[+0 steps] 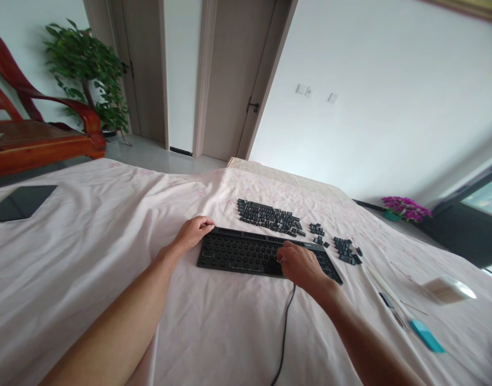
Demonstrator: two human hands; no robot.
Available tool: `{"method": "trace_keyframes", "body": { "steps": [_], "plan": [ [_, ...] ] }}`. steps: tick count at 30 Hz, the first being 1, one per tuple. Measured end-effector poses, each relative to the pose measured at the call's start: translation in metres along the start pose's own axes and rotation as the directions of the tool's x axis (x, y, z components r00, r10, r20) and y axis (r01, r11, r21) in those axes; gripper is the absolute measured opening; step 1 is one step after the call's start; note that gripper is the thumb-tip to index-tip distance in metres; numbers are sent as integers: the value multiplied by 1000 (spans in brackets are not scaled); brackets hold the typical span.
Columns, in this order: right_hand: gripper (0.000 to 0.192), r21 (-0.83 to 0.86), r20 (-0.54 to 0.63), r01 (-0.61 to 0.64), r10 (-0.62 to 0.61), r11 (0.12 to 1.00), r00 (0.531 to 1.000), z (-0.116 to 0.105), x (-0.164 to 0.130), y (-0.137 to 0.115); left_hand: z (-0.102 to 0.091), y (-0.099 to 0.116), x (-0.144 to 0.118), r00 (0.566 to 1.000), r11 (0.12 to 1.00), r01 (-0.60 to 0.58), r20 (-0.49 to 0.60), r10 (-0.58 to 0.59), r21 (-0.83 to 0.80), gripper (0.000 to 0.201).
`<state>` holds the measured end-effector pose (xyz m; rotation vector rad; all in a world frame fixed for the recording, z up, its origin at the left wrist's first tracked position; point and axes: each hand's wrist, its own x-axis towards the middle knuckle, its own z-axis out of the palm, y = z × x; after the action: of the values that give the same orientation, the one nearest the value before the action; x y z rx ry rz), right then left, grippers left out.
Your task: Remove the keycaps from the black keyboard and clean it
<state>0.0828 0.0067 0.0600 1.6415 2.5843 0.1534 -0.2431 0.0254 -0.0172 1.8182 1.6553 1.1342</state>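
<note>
A black keyboard [241, 252] with its keycaps off lies flat on the pale pink cloth. My left hand [193, 234] grips its far left corner, thumb and fingers closed on the edge. Over the right-middle part of the keyboard, my right hand [302, 264] is closed in a pinch; a small pale bit shows at the fingertips, too little to name. Part of the key area is hidden beneath this hand. Loose black keycaps lie beyond the keyboard in a large group [267, 217], a small one [317, 230] and another group [345, 250] to the right.
A black cable [285, 327] runs from the keyboard toward me. To the right are a round clear-sided container [449, 289], a teal-ended tool [426, 335] and thin sticks. A dark tablet-like slab [22, 202] lies far left. Beyond stands a wooden chair [40, 142].
</note>
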Motion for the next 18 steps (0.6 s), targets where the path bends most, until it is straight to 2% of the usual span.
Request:
{"method": "trace_keyframes", "body": {
  "steps": [5,8,10,13,18],
  "plan": [
    [24,-60,21,-97,99,993,995,0,-4,16,1,-1,1,1000,1000,4,3,-4,-1,27],
    [21,5,-37,-100,100,995,994,-2,-9,10,2,-2,1,1000,1000,2,4,-2,-4,28],
    [20,136,-112,-18,33,991,993,-4,-11,-3,2,-2,1,1000,1000,-2,3,2,-4,28],
    [19,334,-218,160,-90,929,972,-6,-12,-32,1,-3,1,1000,1000,-9,1,9,1,27],
    [14,461,-289,358,-244,812,926,-4,1,-83,1,-5,2,1000,1000,-10,0,10,5,27]
  ]
}}
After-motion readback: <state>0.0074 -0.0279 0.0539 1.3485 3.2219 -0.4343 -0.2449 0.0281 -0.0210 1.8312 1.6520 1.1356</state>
